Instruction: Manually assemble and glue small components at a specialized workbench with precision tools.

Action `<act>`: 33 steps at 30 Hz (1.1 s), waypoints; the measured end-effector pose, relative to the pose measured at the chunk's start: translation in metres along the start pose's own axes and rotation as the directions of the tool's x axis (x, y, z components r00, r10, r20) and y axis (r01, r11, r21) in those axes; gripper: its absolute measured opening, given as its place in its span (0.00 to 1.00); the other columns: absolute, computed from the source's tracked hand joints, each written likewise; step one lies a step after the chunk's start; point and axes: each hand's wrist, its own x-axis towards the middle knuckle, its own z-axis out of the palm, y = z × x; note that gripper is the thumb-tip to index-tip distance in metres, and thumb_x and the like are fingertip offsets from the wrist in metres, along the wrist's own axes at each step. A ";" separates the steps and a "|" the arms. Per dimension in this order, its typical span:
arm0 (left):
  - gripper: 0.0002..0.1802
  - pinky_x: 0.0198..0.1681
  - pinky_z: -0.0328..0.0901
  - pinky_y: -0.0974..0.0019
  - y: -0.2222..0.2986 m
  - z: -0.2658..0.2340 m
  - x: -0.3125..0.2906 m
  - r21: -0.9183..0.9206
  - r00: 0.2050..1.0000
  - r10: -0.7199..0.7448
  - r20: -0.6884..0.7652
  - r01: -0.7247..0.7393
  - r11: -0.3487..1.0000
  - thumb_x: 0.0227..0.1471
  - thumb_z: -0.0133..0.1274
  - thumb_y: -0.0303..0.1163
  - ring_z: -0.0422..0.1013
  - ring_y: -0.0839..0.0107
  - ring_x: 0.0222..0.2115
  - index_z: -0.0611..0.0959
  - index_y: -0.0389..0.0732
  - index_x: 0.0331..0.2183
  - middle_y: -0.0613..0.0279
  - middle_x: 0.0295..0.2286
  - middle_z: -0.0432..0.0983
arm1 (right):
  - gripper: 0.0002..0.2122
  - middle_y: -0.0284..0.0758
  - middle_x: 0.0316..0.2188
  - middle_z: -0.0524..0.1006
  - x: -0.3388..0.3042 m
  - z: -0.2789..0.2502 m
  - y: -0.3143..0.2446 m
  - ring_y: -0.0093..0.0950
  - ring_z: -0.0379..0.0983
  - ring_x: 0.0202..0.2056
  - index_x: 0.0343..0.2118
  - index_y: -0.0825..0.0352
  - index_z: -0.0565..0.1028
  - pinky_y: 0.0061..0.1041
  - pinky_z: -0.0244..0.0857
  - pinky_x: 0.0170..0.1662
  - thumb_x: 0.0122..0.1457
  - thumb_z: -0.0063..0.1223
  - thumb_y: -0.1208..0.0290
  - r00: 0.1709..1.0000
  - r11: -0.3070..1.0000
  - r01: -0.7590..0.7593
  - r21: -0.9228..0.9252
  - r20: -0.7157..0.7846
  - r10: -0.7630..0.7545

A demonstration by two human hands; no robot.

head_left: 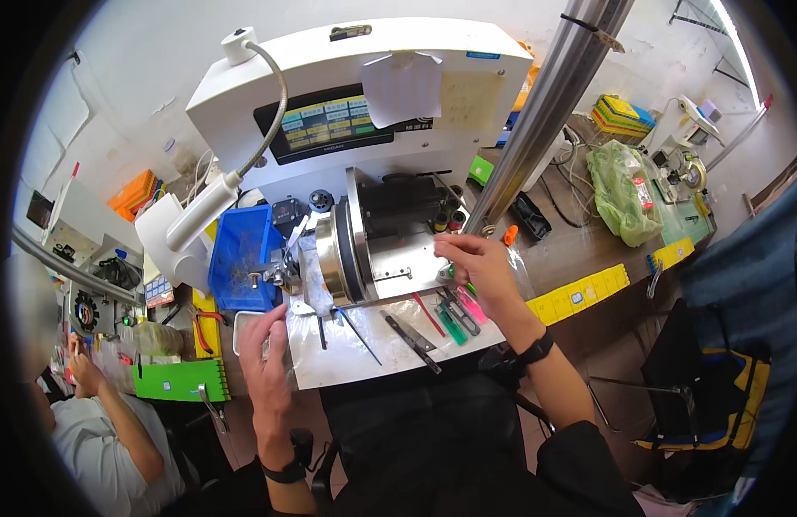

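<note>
In front of me stands a white bench machine (347,52) with a round metal drum or wheel (331,263) on its left and a flat metal bed (407,258). My right hand (483,271) hovers over the right end of this bed, its fingers drawn together in a pinch; whatever they may hold is too small to make out. By the tray's lower edge, my left hand (265,349) is raised with the fingers loosely apart and nothing in them. Between the hands, a white work sheet (355,366) carries tweezers (458,310), a dark slim tool (411,342) and a green-handled tool (451,322).
A blue bin (241,258) stands left of the drum, below a white lamp (200,211) on a bendable neck. Red-handled pliers (204,332) lie farther left. A metal post (545,112) rises at right, before a green plastic bag (622,194). A co-worker (114,439) sits at left.
</note>
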 end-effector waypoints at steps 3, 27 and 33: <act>0.15 0.45 0.64 0.67 0.034 0.022 0.021 0.125 0.949 0.285 0.136 -0.301 0.945 0.62 0.48 0.28 0.71 0.73 0.35 0.82 0.34 0.47 0.58 0.38 0.77 | 0.12 0.27 0.27 0.80 0.006 0.013 -0.010 0.13 0.63 0.27 0.42 0.70 0.83 0.15 0.56 0.28 0.60 0.63 0.68 0.873 0.945 -0.308 0.111 0.428 0.235; 0.13 0.23 0.69 0.72 0.038 0.064 0.067 -0.268 0.864 -0.005 0.503 0.162 0.950 0.61 0.46 0.20 0.72 0.74 0.18 0.80 0.34 0.46 0.58 0.30 0.80 | 0.08 0.30 0.33 0.82 0.013 0.081 -0.001 0.17 0.74 0.33 0.39 0.71 0.83 0.20 0.67 0.40 0.60 0.55 0.78 0.851 0.996 -0.075 -0.050 0.517 0.090; 0.16 0.29 0.71 0.61 0.021 0.047 0.054 0.236 0.801 0.559 0.216 -0.598 0.766 0.53 0.56 0.22 0.75 0.58 0.26 0.81 0.36 0.45 0.53 0.27 0.76 | 0.08 0.28 0.32 0.81 0.006 0.079 0.000 0.15 0.72 0.32 0.40 0.71 0.82 0.18 0.65 0.39 0.60 0.56 0.75 0.870 0.986 -0.165 0.037 0.477 0.127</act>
